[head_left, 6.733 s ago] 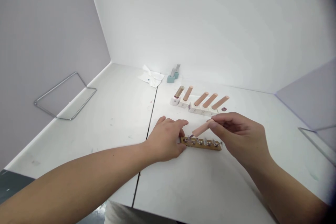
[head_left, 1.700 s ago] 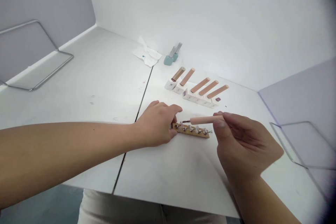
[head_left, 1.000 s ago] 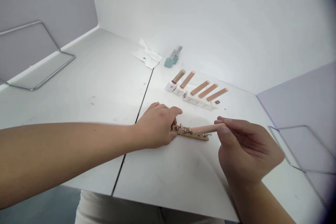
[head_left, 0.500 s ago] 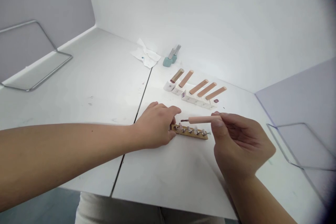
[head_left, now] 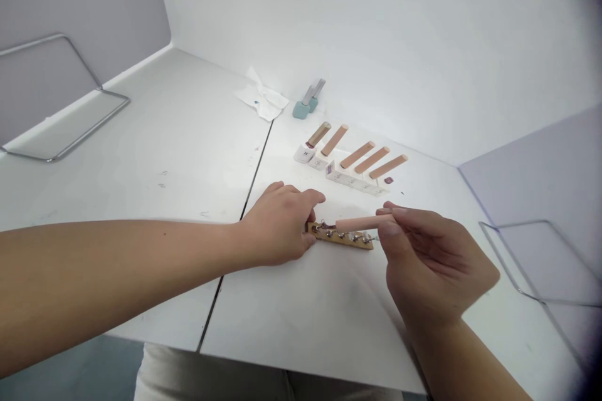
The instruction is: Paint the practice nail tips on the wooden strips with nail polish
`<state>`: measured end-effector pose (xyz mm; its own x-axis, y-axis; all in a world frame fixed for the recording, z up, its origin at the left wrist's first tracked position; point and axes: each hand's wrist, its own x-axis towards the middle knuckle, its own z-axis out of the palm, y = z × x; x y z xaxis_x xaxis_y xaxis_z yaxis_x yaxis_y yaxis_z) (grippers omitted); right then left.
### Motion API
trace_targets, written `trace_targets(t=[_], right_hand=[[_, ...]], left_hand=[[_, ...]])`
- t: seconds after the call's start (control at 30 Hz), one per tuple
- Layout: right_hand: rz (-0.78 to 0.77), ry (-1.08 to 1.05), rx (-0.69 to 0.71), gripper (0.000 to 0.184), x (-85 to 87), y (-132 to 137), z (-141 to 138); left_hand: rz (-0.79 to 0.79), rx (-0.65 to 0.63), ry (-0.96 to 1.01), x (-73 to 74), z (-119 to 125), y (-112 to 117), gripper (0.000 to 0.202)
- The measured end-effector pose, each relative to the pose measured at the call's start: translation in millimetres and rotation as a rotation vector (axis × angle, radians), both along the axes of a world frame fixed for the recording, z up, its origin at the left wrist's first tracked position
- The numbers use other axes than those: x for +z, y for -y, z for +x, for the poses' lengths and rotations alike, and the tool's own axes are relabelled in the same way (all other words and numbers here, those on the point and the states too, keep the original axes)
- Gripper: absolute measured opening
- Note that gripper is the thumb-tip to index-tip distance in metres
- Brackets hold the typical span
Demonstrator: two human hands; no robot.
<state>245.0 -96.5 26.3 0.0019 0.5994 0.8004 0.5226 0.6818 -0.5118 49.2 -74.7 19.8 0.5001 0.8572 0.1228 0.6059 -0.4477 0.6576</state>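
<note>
My left hand (head_left: 280,226) rests on the white table (head_left: 188,156), its thumb and fingers pinching the left end of a small wooden strip (head_left: 342,235) that carries a row of clear nail tips on metal pegs. My right hand (head_left: 430,260) is closed on a pink-handled nail polish brush (head_left: 360,222), held nearly level over the strip. The brush tip touches the leftmost nail tips.
Behind the strip stands a row of white nail polish bottles (head_left: 350,166) with pink caps. Two teal bottles (head_left: 305,105) and a crumpled tissue (head_left: 263,99) lie by the back wall. Metal wire frames sit at the left (head_left: 66,100) and right (head_left: 527,257).
Over the last half second my right hand has lowered the brush from just above the strip down onto the nail tips. My left hand has stayed on the strip.
</note>
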Motion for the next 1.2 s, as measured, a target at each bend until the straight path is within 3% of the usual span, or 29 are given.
trace_targets(t=[0.27,0.47,1.2], right_hand=[[0.011,-0.059,0.012,0.031,2.4,1.6,0.3],[0.060,-0.090,-0.067,0.031,0.4,-1.9,-2.5],[-0.037,-0.078,-0.043,0.026,0.9,1.6,1.5]], left_hand=[[0.008,0.006,0.014,-5.1,0.2,-0.7,0.050],[0.009,-0.001,0.016,-5.3,0.3,-0.9,0.048],[0.014,0.010,0.018,-5.2,0.2,-0.7,0.048]])
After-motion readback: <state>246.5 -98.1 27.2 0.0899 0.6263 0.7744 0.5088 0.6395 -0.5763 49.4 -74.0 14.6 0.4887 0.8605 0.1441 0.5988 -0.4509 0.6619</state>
